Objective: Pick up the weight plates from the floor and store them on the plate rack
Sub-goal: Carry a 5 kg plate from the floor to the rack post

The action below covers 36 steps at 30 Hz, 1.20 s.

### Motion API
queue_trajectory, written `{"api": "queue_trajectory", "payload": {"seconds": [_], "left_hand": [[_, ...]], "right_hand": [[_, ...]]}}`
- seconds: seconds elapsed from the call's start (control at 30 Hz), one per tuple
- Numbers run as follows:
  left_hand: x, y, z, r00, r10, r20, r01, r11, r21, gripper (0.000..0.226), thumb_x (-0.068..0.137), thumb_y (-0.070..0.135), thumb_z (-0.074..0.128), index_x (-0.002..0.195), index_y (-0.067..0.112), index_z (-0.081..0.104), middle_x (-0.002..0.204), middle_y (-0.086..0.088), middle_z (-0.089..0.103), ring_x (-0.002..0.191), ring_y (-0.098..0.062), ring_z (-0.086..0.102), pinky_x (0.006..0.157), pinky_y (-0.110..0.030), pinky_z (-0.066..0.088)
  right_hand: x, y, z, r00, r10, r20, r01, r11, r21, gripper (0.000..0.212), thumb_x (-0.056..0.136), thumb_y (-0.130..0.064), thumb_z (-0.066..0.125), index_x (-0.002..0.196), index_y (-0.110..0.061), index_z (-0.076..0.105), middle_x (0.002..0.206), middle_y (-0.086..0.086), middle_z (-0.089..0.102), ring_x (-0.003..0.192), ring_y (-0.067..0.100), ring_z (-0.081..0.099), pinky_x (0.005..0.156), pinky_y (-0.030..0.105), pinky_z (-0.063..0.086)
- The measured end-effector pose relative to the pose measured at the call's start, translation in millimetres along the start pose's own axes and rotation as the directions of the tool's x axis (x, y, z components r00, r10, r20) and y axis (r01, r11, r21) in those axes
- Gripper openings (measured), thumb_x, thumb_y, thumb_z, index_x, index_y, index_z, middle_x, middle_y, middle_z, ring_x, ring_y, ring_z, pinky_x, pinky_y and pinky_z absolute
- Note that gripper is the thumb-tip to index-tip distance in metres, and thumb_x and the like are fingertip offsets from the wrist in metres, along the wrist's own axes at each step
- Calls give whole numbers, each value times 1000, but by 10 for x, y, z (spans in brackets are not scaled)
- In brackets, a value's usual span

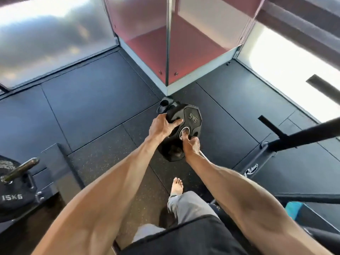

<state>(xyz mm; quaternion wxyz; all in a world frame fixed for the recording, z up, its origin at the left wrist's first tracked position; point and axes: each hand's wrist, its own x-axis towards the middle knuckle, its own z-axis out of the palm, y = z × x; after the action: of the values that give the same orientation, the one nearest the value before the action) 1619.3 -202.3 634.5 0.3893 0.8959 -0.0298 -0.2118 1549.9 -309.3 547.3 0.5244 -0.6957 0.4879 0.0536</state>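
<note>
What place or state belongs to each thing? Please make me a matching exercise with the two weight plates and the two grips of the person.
Things:
1. 5KG plate
2. 15KG plate
3. left grip
4. right grip

Places or states:
A. fingers hooked into the plate's middle
B. at the lower left, by a chrome peg
C. carried between both grips
D. holds the plate's edge

Pairs: 1-C, 2-B, 3-D, 4-A

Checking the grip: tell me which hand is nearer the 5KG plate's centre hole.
Right. The right hand hooks its fingers into the hole; the left hand grips the plate at its rim, up and left of the hole.
</note>
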Motion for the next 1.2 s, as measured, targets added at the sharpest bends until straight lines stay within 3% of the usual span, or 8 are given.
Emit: {"api": "queue_trajectory", "payload": {"seconds": [0.17, 0.4, 0.6, 0.7, 0.83, 0.97, 1.2], "left_hand": [[865, 483, -153, 995, 99, 22, -98, 994, -51, 43, 81, 54, 72, 101, 16, 69, 99, -10, 74, 97, -27, 68, 85, -36, 55], [1999, 1194, -227, 985, 141, 102, -122, 977, -174, 54, 73, 76, 62, 83, 24, 67, 80, 4, 71, 80, -16, 67, 73, -29, 51], [2977, 1770, 30, 967, 188, 171, -140, 956, -259, 38, 81, 61, 68, 67, 26, 59, 67, 9, 62, 64, -9, 58, 60, -23, 42], [3407, 2052, 162, 949, 162, 269, -83, 955, -283, 42, 80, 62, 69, 67, 23, 61, 69, 4, 64, 64, -12, 59, 59, -26, 42], [3848, 2511, 500, 905, 202, 376, -94, 954, -285, 57, 82, 67, 61, 59, 15, 59, 64, -5, 62, 64, -21, 59, 61, -31, 41], [4047, 3094, 989, 862, 228, 452, -94, 949, -301, 62, 85, 65, 59, 55, 10, 60, 53, -5, 56, 47, -15, 50, 51, -26, 39], [4285, 4317, 2024, 784, 368, 500, -195, 910, -365, 63, 85, 67, 57, 52, 13, 55, 52, -6, 53, 49, -16, 47, 55, -28, 37]], "right_hand": [[651, -844, -77, 998, -20, -67, 23, 999, 35, 62, 95, -54, 50, 125, 0, 49, 129, 18, 56, 123, 34, 51, 101, 41, 37], [1488, -1763, -207, 956, -12, -292, 44, 994, 102, 64, 95, -53, 49, 134, -2, 40, 128, 20, 58, 120, 39, 55, 103, 46, 43], [2162, -2333, -589, 900, -28, -435, 39, 999, 16, 59, 95, -53, 52, 131, -7, 46, 125, 14, 63, 117, 36, 58, 98, 42, 43], [2392, -2496, -786, 824, -65, -564, 35, 997, -63, 64, 92, -59, 50, 134, -11, 47, 122, 9, 66, 112, 32, 62, 99, 44, 48], [2624, -2637, -1139, 700, -63, -711, -2, 996, -90, 61, 90, -61, 52, 124, -11, 53, 112, 7, 70, 102, 28, 67, 88, 41, 54], [2864, -2747, -1608, 584, -19, -811, -92, 992, -89, 62, 92, -59, 51, 129, -9, 48, 110, 7, 71, 98, 26, 69, 82, 33, 53], [3376, -2919, -2613, 360, 85, -929, -193, 981, 15, 74, 94, -52, 56, 145, -2, 37, 123, 13, 68, 112, 28, 67, 91, 34, 52]]}}
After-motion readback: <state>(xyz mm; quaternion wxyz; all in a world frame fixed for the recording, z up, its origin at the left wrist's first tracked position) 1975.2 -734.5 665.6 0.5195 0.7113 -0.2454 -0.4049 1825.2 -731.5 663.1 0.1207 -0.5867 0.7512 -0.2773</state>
